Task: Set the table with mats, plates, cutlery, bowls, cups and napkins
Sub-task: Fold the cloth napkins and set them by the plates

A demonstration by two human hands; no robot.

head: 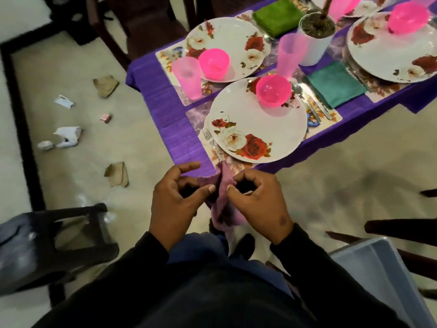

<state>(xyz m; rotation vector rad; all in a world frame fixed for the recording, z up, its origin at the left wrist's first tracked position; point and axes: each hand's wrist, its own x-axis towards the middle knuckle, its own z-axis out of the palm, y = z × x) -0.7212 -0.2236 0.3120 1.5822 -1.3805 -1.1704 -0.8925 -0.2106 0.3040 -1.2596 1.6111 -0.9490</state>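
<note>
Two hands, left (176,204) and right (256,204), pinch my limp mauve cloth napkin (223,197) by its upper edge, at six o'clock from the nearest rose-patterned white plate (257,129); light, floppy, best held at corners.

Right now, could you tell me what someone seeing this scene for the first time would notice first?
Most likely the two hands low in the middle: the left hand and right hand both pinch a purple cloth napkin above the floor, just short of the table's near edge. Beyond them, the rose-patterned plate with a bright pink bowl on its far rim stands out on the purple tablecloth. Crumpled paper scraps litter the floor at left.
</note>
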